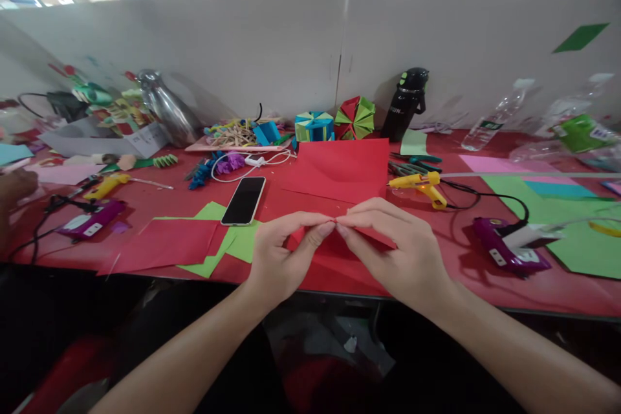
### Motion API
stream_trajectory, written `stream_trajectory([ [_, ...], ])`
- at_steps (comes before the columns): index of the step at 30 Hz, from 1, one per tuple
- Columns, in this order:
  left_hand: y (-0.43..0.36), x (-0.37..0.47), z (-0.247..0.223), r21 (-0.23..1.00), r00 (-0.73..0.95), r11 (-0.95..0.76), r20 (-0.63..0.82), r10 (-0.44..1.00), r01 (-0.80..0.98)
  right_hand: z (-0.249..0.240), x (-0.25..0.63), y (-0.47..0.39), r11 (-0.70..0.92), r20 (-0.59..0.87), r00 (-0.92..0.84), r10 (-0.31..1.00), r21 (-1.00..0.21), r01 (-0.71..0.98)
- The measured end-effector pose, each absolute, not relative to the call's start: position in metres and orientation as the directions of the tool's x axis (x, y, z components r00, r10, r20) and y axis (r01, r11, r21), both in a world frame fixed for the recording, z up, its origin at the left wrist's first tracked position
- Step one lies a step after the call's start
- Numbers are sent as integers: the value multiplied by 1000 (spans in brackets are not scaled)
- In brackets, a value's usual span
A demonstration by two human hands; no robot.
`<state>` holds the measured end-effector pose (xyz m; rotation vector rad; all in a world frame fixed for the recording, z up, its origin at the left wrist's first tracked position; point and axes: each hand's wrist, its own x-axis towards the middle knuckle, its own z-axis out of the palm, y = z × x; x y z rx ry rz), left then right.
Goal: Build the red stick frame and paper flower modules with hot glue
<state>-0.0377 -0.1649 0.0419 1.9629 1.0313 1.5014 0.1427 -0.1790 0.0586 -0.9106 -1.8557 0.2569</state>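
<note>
Both my hands meet at the table's front edge, fingertips almost touching. With thumb and index finger, my left hand [286, 255] pinches a piece of red paper [334, 249]. My right hand [400, 246] pinches the same red paper just to the right, its fingers curled. Much of that paper is hidden behind the hands, and its red blends with the table, so its full outline is unclear. Just beyond the fingertips lies a larger red sheet [342, 168]. Left of my left hand, a phone [245, 200] rests partly on green paper [245, 242].
A yellow glue gun [420, 186] and purple power strip [507, 249] stand at right, with cords. At left are red sheets [162, 246], another glue gun [107, 186] and another person's hand [17, 187]. A black bottle [405, 103] and folded-paper wheels [356, 118] line the back.
</note>
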Motion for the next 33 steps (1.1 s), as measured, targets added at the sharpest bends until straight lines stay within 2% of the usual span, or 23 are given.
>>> stream_trajectory([
  [5, -164, -37, 46, 751, 133, -613, 601, 788, 246, 60, 144, -179, 695, 695, -210, 688, -548, 466],
  [11, -165, -37, 52, 805, 186, -560, 530, 828, 197, 59, 145, -179, 679, 665, -232, 710, -560, 474],
  [15, -159, -40, 52, 754, 237, -609, 562, 792, 246, 59, 146, -178, 680, 664, -234, 710, -561, 473],
  [19, -143, -50, 53, 655, 365, -670, 564, 741, 348, 61, 150, -174, 636, 666, -141, 732, -595, 492],
  [25, -130, -64, 54, 638, 468, -640, 449, 761, 428, 63, 159, -164, 549, 659, 13, 752, -638, 539],
  [30, -125, -67, 51, 634, 504, -580, 326, 800, 512, 56, 166, -151, 494, 595, 84, 799, -730, 473],
  [33, -123, -67, 49, 700, 546, -530, 235, 804, 478, 49, 171, -142, 447, 527, 75, 846, -780, 437],
])
